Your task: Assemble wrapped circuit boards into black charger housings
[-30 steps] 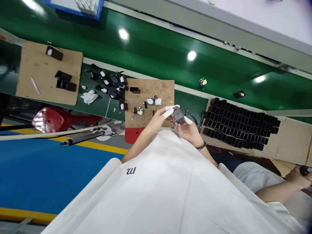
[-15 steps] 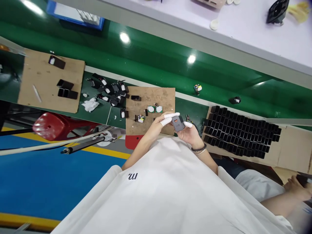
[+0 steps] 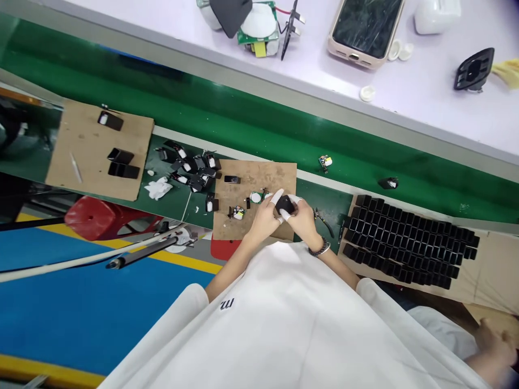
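Between both hands is a small black charger case (image 3: 286,204), held over the right part of a brown cardboard mat. My left hand (image 3: 265,220) grips it from the left and my right hand (image 3: 303,221) from the right. White finger cots cover several fingertips. Just left of my left hand lies a round white part on a green circuit board (image 3: 255,198); another is partly hidden behind the fingers. A loose circuit assembly (image 3: 237,212) sits further left. Pliers (image 3: 324,222) rest on the green bench right of my right hand.
Rows of black cases (image 3: 405,237) stand on cardboard to the right. A pile of wired black cases (image 3: 190,167) lies left of the mat (image 3: 279,173). A raised white shelf (image 3: 308,70) crosses the top, holding a phone (image 3: 367,27). Someone's hand (image 3: 494,343) is at lower right.
The grey face with orange slots has turned out of sight, and the case now shows black. Both hands have closed around it. The view has shifted, showing more of the shelf.
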The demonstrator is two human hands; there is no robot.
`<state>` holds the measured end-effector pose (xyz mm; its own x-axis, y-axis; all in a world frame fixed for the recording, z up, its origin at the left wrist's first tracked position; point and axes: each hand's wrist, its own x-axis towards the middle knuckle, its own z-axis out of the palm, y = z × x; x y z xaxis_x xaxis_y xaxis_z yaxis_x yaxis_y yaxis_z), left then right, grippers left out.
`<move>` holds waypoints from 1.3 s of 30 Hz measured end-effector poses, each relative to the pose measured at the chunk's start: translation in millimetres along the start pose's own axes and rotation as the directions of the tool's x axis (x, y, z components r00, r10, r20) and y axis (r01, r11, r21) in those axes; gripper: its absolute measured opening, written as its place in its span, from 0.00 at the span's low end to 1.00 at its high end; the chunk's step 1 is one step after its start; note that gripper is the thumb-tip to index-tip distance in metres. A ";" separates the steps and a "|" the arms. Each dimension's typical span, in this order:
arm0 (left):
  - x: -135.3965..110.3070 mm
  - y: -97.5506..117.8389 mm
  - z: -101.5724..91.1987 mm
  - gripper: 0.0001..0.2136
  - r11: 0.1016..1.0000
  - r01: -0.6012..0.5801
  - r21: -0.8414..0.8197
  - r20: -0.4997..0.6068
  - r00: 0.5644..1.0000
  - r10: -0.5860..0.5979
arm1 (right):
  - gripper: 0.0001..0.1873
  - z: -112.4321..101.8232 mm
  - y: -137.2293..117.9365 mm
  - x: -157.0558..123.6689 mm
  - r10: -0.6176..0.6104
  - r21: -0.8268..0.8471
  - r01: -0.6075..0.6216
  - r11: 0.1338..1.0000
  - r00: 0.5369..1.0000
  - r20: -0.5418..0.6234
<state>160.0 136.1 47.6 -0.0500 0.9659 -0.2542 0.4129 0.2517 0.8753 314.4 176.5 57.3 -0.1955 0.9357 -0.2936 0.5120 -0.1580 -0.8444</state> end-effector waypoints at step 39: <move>32.2 -180.7 -53.7 0.30 0.829 0.377 -0.414 -0.571 0.601 -0.559 | 0.25 -0.8 69.2 266.8 0.085 -0.574 -0.005 0.819 0.990 0.111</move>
<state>35.0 125.0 -96.7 -0.7802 0.4752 -0.4068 -0.0530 0.5977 0.8000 298.3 415.5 -79.1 -0.2434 0.8781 -0.4120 0.9004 0.0467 -0.4325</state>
